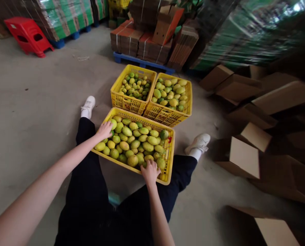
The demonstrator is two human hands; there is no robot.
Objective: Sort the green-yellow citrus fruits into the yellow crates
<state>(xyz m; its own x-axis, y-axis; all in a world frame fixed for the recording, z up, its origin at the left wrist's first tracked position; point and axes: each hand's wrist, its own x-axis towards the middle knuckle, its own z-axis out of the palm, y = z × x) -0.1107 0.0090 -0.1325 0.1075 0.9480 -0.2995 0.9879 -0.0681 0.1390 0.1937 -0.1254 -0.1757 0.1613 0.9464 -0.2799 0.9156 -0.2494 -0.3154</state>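
Observation:
A yellow plastic crate (171, 153) full of green and yellow lemons (127, 132) stands between my legs. At its left end, my left hand (104, 131) is closed around a bright yellow-green lemon (113, 124). My right hand (150, 172) reaches over the near rim at the right, its fingers curled down around a lemon that they mostly hide. Close by it are a rounder lemon (161, 163) and a yellow one (133, 160). A darker green fruit (164, 134) lies in the far right corner.
Two more yellow crates of lemons, a left one (127, 103) and a right one (162, 118), stand just beyond. Open cardboard boxes (244, 155) crowd the right. Flattened cartons (152, 48) lie on a blue pallet (142, 62) behind. A red stool (27, 36) is far left.

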